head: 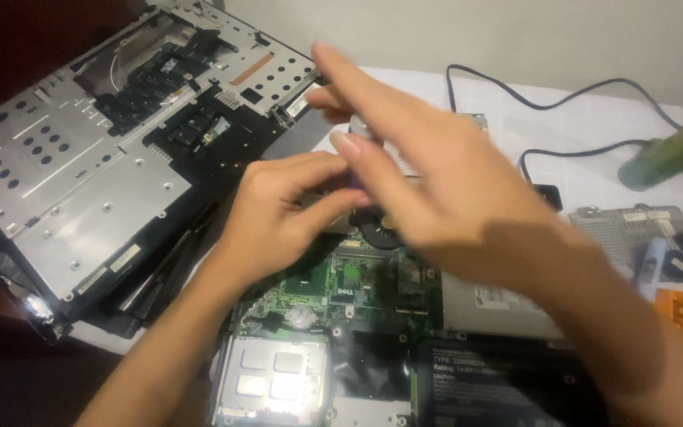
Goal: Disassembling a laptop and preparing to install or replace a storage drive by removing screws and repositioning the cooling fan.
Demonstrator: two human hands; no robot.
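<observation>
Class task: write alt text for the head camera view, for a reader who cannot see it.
Two bare hands, left hand and right hand, meet over an opened laptop's green motherboard, pinching a small, blurred object. A removed metal laptop cover panel lies at left; black cables cross the white table.

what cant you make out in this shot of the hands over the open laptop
Head view only:
- Small purple item between the fingers: mostly covered by the left hand and the motion-blurred right hand.
- Fan on the green board: half hidden beneath the right hand.
- Green tool: blurred, cut by right edge.
</observation>
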